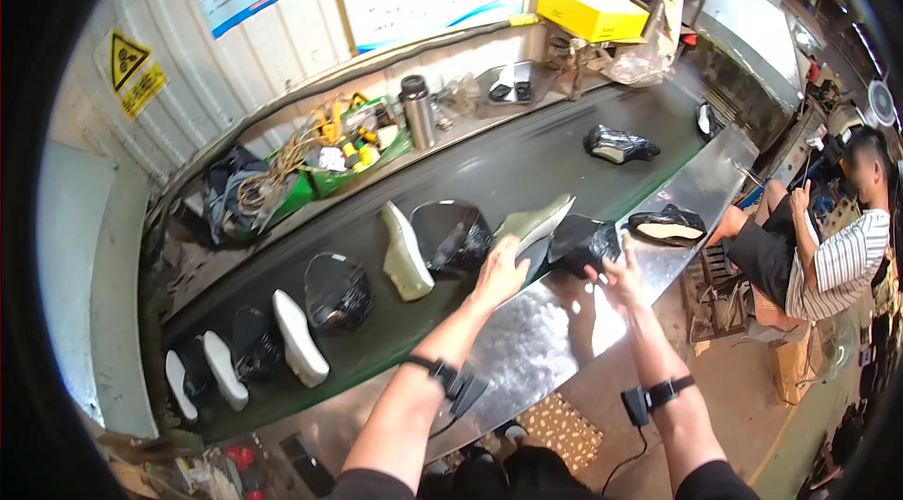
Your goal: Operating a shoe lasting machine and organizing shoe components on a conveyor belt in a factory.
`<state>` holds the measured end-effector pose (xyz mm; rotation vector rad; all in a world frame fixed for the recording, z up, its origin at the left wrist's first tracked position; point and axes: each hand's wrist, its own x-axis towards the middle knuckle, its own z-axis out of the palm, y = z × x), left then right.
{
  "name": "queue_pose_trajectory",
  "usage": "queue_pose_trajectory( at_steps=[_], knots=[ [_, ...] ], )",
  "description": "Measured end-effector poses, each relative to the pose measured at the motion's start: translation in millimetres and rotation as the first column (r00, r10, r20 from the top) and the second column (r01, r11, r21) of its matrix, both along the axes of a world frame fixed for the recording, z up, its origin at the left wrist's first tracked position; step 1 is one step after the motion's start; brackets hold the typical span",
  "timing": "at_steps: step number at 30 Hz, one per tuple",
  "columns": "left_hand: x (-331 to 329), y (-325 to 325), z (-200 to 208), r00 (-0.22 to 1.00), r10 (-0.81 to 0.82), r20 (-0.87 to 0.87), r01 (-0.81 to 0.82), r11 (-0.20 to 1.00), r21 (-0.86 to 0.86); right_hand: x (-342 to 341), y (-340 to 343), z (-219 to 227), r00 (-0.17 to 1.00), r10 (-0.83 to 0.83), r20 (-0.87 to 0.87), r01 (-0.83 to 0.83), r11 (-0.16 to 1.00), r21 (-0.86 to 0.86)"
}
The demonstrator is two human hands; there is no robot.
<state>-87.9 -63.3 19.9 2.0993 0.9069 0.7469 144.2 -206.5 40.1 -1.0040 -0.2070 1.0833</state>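
holding one of five pale soles [541, 219]: left fingers [508, 248] closed; right fingers [630, 260] spread, empty.

pale green sole [542, 221], slanting to upper right, glossy black plastic-wrapped bundle [576, 246] just beside it

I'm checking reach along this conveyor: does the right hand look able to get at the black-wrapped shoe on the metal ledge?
Probably yes: the black-wrapped shoe lies close beyond the right hand, slightly to its right, and nothing visible stands between them.
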Motion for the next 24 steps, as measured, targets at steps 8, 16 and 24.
queue_pose_trajectory(
  at_steps=[8, 16, 24],
  knots=[
    [41, 69, -41, 0.781, 0.095, -0.618, 0.034, 0.98, 0.194, 57, -156, 38, 0.998, 0.021, -0.055, -0.022, 1.0, -0.021],
    [-12, -75, 95, 0.983, 0.07, -0.171, -0.015, 0.953, 0.302, -13, -208, 0, 0.896, 0.081, -0.436, -0.059, 0.996, 0.063],
    [-47, -247, 33, 0.909, -0.135, -0.394, 0.366, 0.708, 0.604, -48, -205, 27, 0.967, -0.01, -0.256, -0.029, 0.988, -0.149]
  ],
)
